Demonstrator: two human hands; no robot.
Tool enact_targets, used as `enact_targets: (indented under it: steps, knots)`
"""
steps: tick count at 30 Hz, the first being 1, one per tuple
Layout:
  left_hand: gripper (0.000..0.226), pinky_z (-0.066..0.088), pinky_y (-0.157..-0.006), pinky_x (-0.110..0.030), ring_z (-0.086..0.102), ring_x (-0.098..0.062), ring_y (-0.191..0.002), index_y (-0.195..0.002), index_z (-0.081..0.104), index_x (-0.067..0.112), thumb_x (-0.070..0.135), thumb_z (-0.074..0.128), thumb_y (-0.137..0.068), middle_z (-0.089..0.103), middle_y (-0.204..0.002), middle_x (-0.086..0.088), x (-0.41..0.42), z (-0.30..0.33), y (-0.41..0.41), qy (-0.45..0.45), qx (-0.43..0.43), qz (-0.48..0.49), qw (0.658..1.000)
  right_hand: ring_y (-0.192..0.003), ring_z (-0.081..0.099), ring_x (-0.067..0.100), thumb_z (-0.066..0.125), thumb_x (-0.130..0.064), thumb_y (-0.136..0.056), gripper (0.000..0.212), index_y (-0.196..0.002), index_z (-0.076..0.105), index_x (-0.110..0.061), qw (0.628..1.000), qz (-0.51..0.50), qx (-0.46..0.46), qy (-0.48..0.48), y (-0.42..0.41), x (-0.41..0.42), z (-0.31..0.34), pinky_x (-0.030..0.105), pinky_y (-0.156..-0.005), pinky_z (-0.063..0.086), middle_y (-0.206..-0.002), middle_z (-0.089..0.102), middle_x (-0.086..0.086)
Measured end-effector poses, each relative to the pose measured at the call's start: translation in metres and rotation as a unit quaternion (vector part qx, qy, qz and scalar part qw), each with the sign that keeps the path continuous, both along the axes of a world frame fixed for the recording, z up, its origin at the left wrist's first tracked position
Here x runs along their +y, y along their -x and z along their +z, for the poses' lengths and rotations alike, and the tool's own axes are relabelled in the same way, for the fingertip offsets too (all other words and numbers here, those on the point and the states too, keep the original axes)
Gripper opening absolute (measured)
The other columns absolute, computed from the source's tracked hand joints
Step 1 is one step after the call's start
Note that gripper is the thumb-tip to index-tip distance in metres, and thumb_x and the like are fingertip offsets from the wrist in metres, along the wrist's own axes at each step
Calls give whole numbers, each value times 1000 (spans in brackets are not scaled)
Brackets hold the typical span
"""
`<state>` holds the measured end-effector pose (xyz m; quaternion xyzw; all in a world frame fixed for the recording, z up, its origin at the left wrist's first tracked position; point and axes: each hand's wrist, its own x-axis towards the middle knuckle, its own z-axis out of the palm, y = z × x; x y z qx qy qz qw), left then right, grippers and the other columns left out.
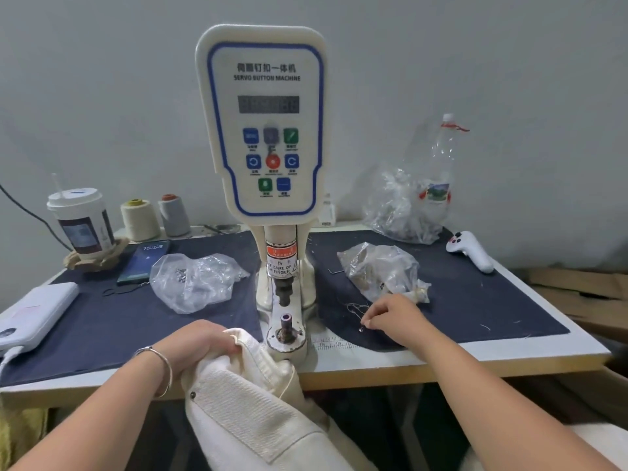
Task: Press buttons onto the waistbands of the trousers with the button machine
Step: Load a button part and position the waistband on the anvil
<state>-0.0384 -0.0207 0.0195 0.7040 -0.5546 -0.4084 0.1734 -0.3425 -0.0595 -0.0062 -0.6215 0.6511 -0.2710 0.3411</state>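
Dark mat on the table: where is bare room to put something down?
Bare mat lies right of the right hand, below the white controller; another patch is between power bank and left bag. Around the button machine it is crowded.

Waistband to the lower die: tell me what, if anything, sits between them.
Nothing visible does. The left hand grips the cream trousers' waistband just left of the button machine's lower die, with open space between. The right hand pinches a small metal piece over the dark cloth, right of the die.
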Motion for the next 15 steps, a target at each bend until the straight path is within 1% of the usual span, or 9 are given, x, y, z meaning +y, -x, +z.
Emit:
enact_targets:
  steps: [1,3,6,9,10,12,15]
  knots:
    - [11,39,-81,-36,49,-29,-85,-79,57,2,1,61,-89,56,-87,-16,0,0,1,3,4,0,1000,-86,59,6,69,-12,-84,15,-72,75,-19,1000,-2,-11,7,1,2,-2,20,-72,44,-80,69,-9]
    - [10,38,-79,-33,48,-27,-85,-81,56,2,4,59,-90,56,-89,-15,0,1,3,-6,-26,0,1000,-78,59,3,74,-16,-81,11,-72,75,-23,999,-4,-15,31,1,5,-6,17,-65,43,-75,68,-12]
    - [9,38,-76,-30,51,-24,-83,-81,58,5,9,59,-89,59,-90,-13,0,5,6,-6,-38,17,999,-74,61,4,77,-24,-80,15,-67,73,-30,996,-5,45,77,-3,8,-13,16,-63,42,-75,69,-14]
    - [10,39,-78,-30,51,-25,-85,-82,58,3,9,59,-90,59,-92,-14,1,6,8,-9,-47,8,999,-71,60,5,75,-24,-82,21,-64,69,-34,991,-8,78,109,-4,10,-18,17,-62,42,-74,67,-14]
    - [10,39,-77,-30,50,-25,-85,-82,58,3,9,59,-90,59,-92,-13,1,6,8,-10,-48,5,999,-73,60,6,75,-23,-82,19,-66,70,-32,991,-13,73,115,-4,10,-19,18,-63,44,-75,66,-14]
    - [11,38,-75,-30,49,-24,-83,-79,56,4,9,60,-88,57,-89,-13,0,6,6,-12,-41,7,999,-76,59,7,75,-22,-83,15,-70,71,-28,990,-35,31,131,-5,11,-18,19,-67,45,-79,65,-13]
    - [13,36,-71,-29,48,-23,-76,-76,55,6,13,64,-82,56,-82,-11,3,7,2,-22,-14,0,1000,-77,58,5,74,-18,-84,15,-72,70,-27,984,-40,-38,167,-17,14,-12,12,-66,42,-81,64,-13]
